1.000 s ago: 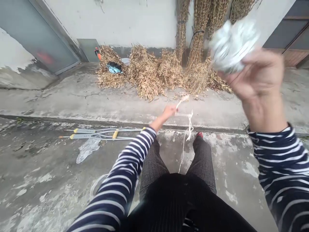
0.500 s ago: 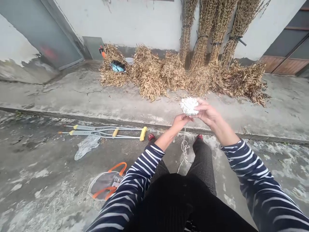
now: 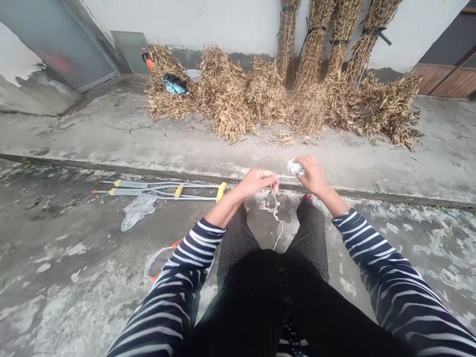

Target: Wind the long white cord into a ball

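A white ball of string (image 3: 295,167) is gripped in my right hand (image 3: 312,173), held out in front of me above the concrete ledge. To its left, my left hand (image 3: 258,182) pinches a length of the same white string (image 3: 275,212). Below those fingers the string hangs in tangled loops, then runs down between my legs. A short taut stretch of string seems to span the gap between the two hands. My left fingertips point downward and are partly hidden by the hand.
Crutches (image 3: 163,191) with yellow pads and a clear plastic bag (image 3: 138,212) lie at left. My left sleeve partly covers a grey bag with orange handles (image 3: 158,263). Dried plant heaps (image 3: 230,104) and tied stalk bundles (image 3: 316,44) line the wall behind the ledge edge (image 3: 372,197).
My hands have drawn apart: the left went left with the string, the right stayed with the ball, which is now more covered by its fingers. The view has tilted down slightly.
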{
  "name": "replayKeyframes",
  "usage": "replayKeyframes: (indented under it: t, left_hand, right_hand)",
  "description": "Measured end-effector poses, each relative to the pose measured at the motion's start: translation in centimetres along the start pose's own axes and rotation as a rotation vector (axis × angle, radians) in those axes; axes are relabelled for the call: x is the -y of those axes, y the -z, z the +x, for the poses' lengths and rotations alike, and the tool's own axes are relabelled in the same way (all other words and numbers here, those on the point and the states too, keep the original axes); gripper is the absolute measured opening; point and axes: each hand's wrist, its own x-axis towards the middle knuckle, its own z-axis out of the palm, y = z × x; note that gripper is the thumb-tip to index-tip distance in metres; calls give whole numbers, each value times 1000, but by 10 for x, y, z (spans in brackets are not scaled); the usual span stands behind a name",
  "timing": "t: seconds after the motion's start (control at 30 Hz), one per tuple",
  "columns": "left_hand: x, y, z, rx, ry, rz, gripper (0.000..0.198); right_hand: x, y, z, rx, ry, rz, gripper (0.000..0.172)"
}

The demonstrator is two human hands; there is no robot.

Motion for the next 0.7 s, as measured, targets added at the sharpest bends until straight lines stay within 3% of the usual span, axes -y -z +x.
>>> replayKeyframes:
  t: [0.07,0.17,0.27,0.33,0.43,0.5,0.63,0.7]
  left_hand:
    - [0,16,10,-54,-5,-70,27]
    - [23,27,12,-89,25,-179,24]
    - [61,24,3,-62,142,-191,27]
    - [85,15,0,-99,263,-79,23]
    - [98,-2,10,-287,352,124,14]
    - [86,-14,24,-385,292,74,27]
    - [37,-35,56,-339,-5,-362,41]
    - [19,-43,66,-308,-50,-490,31]
  right_hand:
    - [1,-4,-7,13,-1,5,51]
    - [-3,7,-4,-161,-102,118,45]
    - [-9,34,9,-429,-247,353,46]
    - [-8,54,18,-505,-329,628,51]
    - [6,72,23,-362,-438,1093,57]
    - [20,74,22,-188,-491,1284,56]
    - [45,65,19,32,-541,1447,49]
    - [50,60,19,68,-546,1481,46]
